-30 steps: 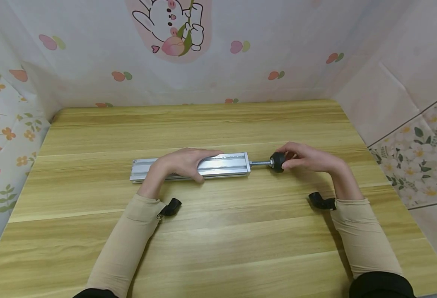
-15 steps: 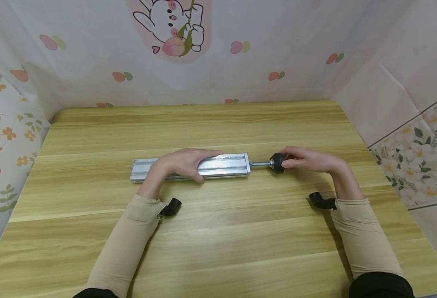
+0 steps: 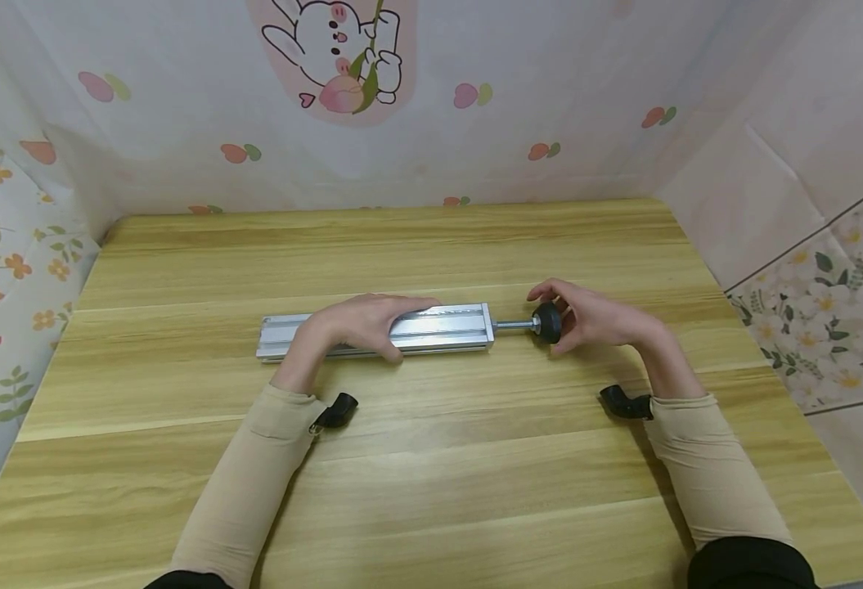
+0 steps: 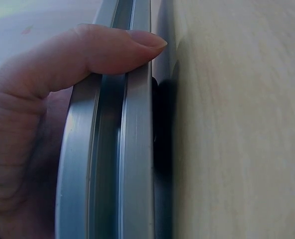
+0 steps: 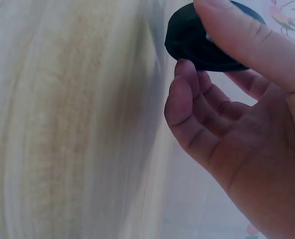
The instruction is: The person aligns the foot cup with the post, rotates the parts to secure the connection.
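A silver aluminium rail [image 3: 446,323] lies across the middle of the wooden table [image 3: 431,474]. My left hand [image 3: 361,323] holds it down, fingers over the top and thumb [image 4: 87,55] pressed on the near side of the rail [image 4: 132,164]. A thin metal rod [image 3: 514,325] sticks out of the rail's right end and carries a round black knob [image 3: 546,321]. My right hand [image 3: 600,321] cups that knob. In the right wrist view the thumb lies over the black knob [image 5: 187,42] and the curled fingers [image 5: 187,104] reach its edge.
Paper walls with fruit and flower prints close the table in at the back [image 3: 431,123], left [image 3: 4,245] and right [image 3: 806,245]. A small black strap mount sits at each wrist [image 3: 337,409] [image 3: 622,402]. Bare wood lies in front of and behind the rail.
My right hand has slid a little left and its fingers have spread round the knob. The left hand and the rail have stayed still.
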Demonstrator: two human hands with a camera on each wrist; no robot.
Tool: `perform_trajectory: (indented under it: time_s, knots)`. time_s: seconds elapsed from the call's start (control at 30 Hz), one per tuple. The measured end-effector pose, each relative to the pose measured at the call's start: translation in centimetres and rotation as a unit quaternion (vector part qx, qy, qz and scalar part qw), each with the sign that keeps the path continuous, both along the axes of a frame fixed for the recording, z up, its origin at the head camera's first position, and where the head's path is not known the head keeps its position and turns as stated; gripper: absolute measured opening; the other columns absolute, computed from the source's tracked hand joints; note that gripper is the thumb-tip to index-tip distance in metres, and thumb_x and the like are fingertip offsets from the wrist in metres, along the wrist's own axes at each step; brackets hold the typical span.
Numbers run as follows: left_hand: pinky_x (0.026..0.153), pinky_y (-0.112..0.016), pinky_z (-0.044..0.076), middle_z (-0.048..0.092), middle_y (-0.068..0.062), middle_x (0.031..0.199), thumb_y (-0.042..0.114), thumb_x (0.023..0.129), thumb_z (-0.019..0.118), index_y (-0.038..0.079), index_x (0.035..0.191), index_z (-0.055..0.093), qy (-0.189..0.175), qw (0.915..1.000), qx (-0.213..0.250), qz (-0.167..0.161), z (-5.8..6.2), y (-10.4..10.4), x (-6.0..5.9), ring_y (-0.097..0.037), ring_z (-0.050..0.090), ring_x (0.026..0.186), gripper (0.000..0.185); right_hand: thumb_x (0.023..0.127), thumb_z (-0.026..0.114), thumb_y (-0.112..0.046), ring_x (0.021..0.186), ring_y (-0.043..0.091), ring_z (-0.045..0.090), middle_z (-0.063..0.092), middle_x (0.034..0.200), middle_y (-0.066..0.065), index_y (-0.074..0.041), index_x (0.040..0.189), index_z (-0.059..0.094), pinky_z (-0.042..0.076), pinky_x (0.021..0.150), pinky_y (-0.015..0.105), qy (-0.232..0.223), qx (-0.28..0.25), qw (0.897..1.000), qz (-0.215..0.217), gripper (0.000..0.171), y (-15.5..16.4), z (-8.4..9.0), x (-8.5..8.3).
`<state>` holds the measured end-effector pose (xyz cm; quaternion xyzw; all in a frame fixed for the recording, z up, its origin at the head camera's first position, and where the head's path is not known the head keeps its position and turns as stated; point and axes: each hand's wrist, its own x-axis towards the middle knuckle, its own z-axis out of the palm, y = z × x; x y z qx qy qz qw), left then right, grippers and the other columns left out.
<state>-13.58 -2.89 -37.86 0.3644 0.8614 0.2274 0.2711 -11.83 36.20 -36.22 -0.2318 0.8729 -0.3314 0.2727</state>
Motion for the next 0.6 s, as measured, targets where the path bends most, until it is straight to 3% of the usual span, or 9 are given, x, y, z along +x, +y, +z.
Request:
perform_trajectory:
  time_s: [0.23, 0.6]
  knots:
    - [0.098, -0.039, 0.044, 0.051, 0.003, 0.155, 0.020, 0.070, 0.072, 0.031, 0.163, 0.031, -0.001, 1.0000, 0.003, 0.000, -0.10, -0.08, -0.05, -0.020, 0.052, 0.111, 0.102, 0.079, 0.087, -0.008, 0.110, 0.025, 0.056, 0.054, 0.132, 0.016, -0.003, 0.140, 0.043, 0.054, 0.089, 0.034, 0.000, 0.003, 1.000, -0.020, 0.075, -0.08, 0.24, 0.20]
    - [0.097, -0.038, 0.044, 0.052, 0.003, 0.153, 0.020, 0.070, 0.072, 0.033, 0.163, 0.031, -0.006, 1.0000, 0.001, 0.005, -0.09, -0.08, -0.06, -0.020, 0.053, 0.111, 0.102, 0.080, 0.086, -0.010, 0.104, 0.022, 0.066, 0.066, 0.119, 0.017, 0.001, 0.128, 0.053, 0.056, 0.090, 0.030, -0.008, -0.021, 0.999, -0.028, 0.060, 0.58, 0.30, -0.01]
